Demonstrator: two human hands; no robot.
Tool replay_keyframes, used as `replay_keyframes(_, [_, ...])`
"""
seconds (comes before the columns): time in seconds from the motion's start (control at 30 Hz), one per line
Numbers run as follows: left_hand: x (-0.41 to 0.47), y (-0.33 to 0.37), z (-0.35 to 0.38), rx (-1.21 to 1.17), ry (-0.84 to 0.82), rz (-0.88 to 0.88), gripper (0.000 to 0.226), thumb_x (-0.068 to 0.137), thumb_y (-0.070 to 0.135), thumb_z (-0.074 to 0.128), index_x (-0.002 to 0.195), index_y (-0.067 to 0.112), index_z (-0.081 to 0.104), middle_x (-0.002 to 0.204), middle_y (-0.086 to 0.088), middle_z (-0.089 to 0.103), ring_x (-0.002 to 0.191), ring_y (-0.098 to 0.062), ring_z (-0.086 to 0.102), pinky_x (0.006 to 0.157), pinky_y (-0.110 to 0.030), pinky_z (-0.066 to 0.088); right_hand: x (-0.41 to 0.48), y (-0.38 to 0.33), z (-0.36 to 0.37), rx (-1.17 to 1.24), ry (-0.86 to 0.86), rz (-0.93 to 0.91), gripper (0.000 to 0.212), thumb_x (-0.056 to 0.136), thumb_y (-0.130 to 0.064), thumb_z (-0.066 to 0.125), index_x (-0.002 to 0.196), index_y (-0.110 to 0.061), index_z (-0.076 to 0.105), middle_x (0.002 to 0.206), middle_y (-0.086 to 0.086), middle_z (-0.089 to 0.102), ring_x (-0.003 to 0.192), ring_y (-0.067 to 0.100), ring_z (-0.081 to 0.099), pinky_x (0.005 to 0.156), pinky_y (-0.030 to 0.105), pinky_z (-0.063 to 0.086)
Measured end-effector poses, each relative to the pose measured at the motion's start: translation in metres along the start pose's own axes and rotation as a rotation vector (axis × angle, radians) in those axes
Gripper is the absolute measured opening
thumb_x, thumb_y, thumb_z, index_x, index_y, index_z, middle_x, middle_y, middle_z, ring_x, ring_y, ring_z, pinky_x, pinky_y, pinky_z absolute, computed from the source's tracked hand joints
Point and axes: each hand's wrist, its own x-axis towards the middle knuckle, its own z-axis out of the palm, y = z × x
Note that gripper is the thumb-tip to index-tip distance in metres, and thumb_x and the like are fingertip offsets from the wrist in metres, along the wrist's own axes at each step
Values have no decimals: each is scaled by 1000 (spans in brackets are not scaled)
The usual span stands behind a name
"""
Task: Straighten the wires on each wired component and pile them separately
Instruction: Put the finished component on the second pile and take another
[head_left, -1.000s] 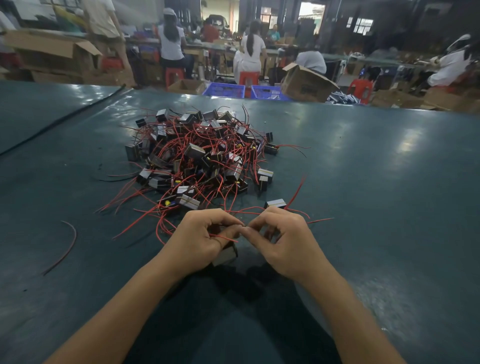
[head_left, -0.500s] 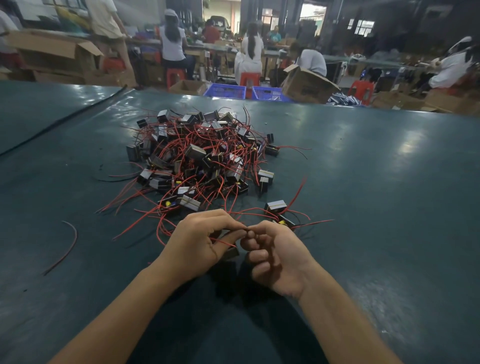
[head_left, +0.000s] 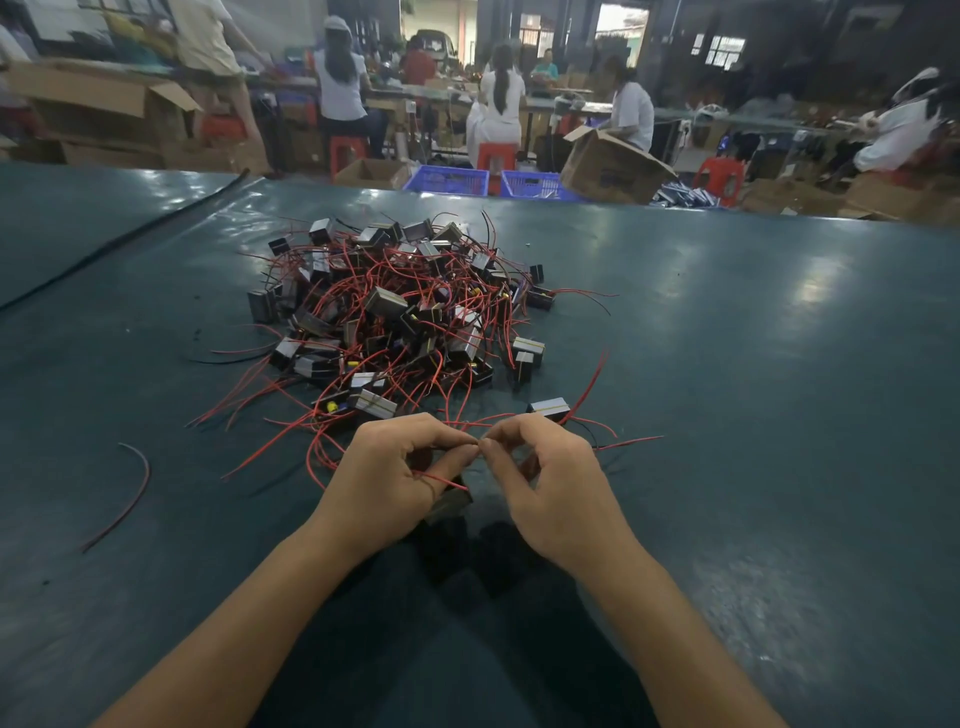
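On the near side of the desk (head_left: 727, 364), just in front of the big pile (head_left: 400, 312), a small dark part (head_left: 451, 502) is held by the curled left hand (head_left: 395, 478) and its thin wires (head_left: 441, 480) are pinched by the right hand (head_left: 556, 483).

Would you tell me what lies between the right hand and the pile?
A lone component and loose red wires, seen in the head view.
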Motion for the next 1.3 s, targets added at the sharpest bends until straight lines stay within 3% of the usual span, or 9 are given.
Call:
replay_keyframes(0.17, [-1, -1, -1, 37, -19, 38, 11, 85, 21, 69, 92, 14, 76, 79, 7, 69, 69, -9, 65, 61, -34, 54, 1, -6, 1, 47, -71, 144, 18, 95, -33, 59, 82, -21, 63, 69, -15, 57, 56, 5, 50, 58, 31, 47])
replay_keyframes(0.33, [-3, 2, -4, 226, -61, 188, 15, 88, 23, 66, 91, 12, 76, 84, 5, 70, 74, -15, 67, 63, -35, 55, 7, -20, -3, 681, -269, 861, 24, 97, -23, 56, 74, -17, 60, 56, -6, 47, 37, 3, 38, 34, 16, 28])
replay_keyframes(0.43, [-4, 3, -3, 261, -90, 233, 21, 90, 29, 61, 93, 13, 75, 86, 5, 70, 76, -16, 67, 65, -35, 55, 9, -21, -11, 941, -365, 1079, 25, 95, -22, 53, 70, -19, 55, 51, -9, 42, 36, 3, 33, 31, 14, 20])
replay_keyframes(0.53, [-3, 0, -3, 206, -76, 190, 19, 90, 28, 63, 93, 13, 75, 85, 6, 69, 75, -15, 66, 64, -36, 54, 9, -20, -9, 837, -322, 974, 24, 93, -24, 58, 70, -18, 61, 56, -7, 50, 38, 5, 44, 33, 15, 28])
replay_keyframes(0.7, [0, -7, -1, -15, -54, -1, 7, 85, 22, 70, 90, 24, 74, 77, 12, 69, 68, -10, 64, 60, -30, 52, 6, -1, -10, 205, -94, 109, 9, 87, -16, 70, 82, -22, 70, 73, -13, 64, 63, 2, 59, 58, 12, 44])
replay_keyframes(0.8, [-1, -6, 2, -68, -66, -63, 20, 84, 20, 71, 88, 39, 69, 75, 20, 68, 66, -2, 63, 59, -10, 44, 6, 7, -12, 204, -85, -91, 10, 84, -9, 74, 90, -16, 75, 78, -17, 62, 71, 1, 60, 64, 8, 43])
replay_keyframes(0.93, [-1, -7, 0, -79, -76, -83, 19, 84, 18, 72, 89, 36, 71, 79, 17, 71, 71, -7, 66, 63, -13, 49, 7, 10, -9, 145, -55, -97, 4, 85, -15, 74, 89, -15, 76, 74, -18, 60, 64, 6, 60, 63, 19, 48])
replay_keyframes(1.1, [-1, -4, 1, -26, -68, 9, 7, 84, 22, 72, 90, 23, 76, 77, 12, 70, 70, -8, 66, 63, -25, 53, 5, 4, -8, 144, -99, 114, 10, 90, -24, 67, 80, -22, 68, 68, -11, 63, 62, 15, 63, 61, 36, 54])
replay_keyframes(1.3, [-4, -4, 1, 206, -90, 196, 17, 87, 27, 67, 91, 14, 76, 82, 6, 69, 74, -14, 66, 63, -35, 54, 7, -9, -10, 541, -286, 736, 23, 93, -22, 62, 71, -17, 64, 67, -2, 59, 39, 6, 52, 35, 17, 33])
